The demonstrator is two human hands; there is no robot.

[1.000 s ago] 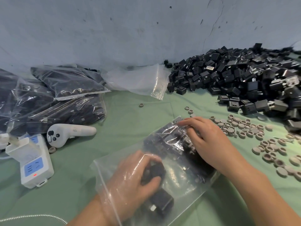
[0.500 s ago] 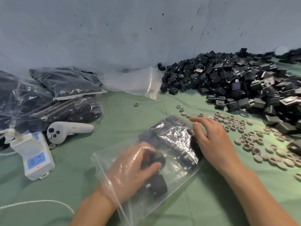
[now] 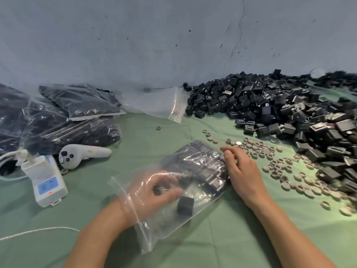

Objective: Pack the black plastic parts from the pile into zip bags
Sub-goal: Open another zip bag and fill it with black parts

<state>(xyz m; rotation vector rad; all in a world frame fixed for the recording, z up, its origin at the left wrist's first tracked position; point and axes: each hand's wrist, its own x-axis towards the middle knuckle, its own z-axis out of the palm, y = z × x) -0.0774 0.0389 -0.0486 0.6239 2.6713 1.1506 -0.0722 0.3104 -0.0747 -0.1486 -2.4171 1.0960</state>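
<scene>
A clear zip bag [image 3: 202, 213] lies in the middle of the green cloth [image 3: 222, 242], its mouth towards the person at seven o'clock. The left hand [image 3: 154, 192] is inside the bag up to the wrist with its fingers curled. Through the crinkled plastic, I cannot tell whether it is pinching anything. One black part [image 3: 185, 206] lies loose in the bag just off the thumb, at four o'clock from the hand. A packed cluster of black parts [image 3: 199, 165] fills the bag's far end at one o'clock.

The right hand [image 3: 241, 171] is outside, fingers relaxed and spread, resting against the bag's right edge beside that cluster and gripping nothing.

The pile of black plastic parts [image 3: 270, 105] spreads from one to three o'clock along the wall. Grey round caps [image 3: 280, 165] are scattered between the pile and the right hand. At ten o'clock, filled zip bags [image 3: 58, 122] are stacked, dark with parts. At twelve, empty zip bags [image 3: 154, 105] lean on the wall.

At nine o'clock lie a white handheld controller [image 3: 85, 153] and a white power strip [image 3: 48, 182], with a white cord [image 3: 38, 230] at eight.
</scene>
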